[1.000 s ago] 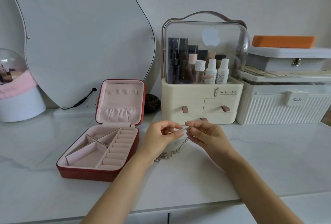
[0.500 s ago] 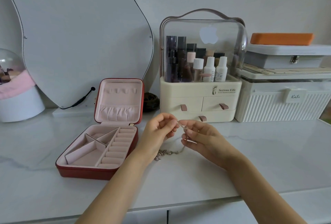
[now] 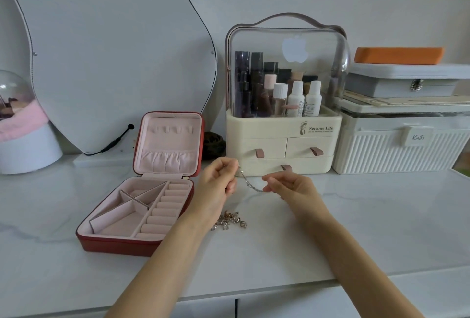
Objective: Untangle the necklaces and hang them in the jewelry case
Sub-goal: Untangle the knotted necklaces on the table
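A thin silver chain (image 3: 248, 180) sags between my two hands above the white marble counter. My left hand (image 3: 218, 183) pinches its upper end, and my right hand (image 3: 288, 186) pinches the lower end. Below them a tangled heap of necklaces (image 3: 230, 220) with gold and silver charms lies on the counter, partly behind my left wrist. The red jewelry case (image 3: 106, 244) stands open at the left, its pink lid (image 3: 169, 143) upright with a row of small hooks and a gathered pocket. Its compartments hold nothing.
A cream cosmetics organizer (image 3: 279, 137) with a clear dome stands just behind my hands. White storage boxes (image 3: 401, 149) are stacked at the right. A curvy mirror (image 3: 106, 50) with a black cable leans on the wall at left, next to a glass dome (image 3: 15, 114).
My hands have moved apart, drawing a stretch of chain out between them. The tangled part has dropped from hanging under my hands onto the counter.
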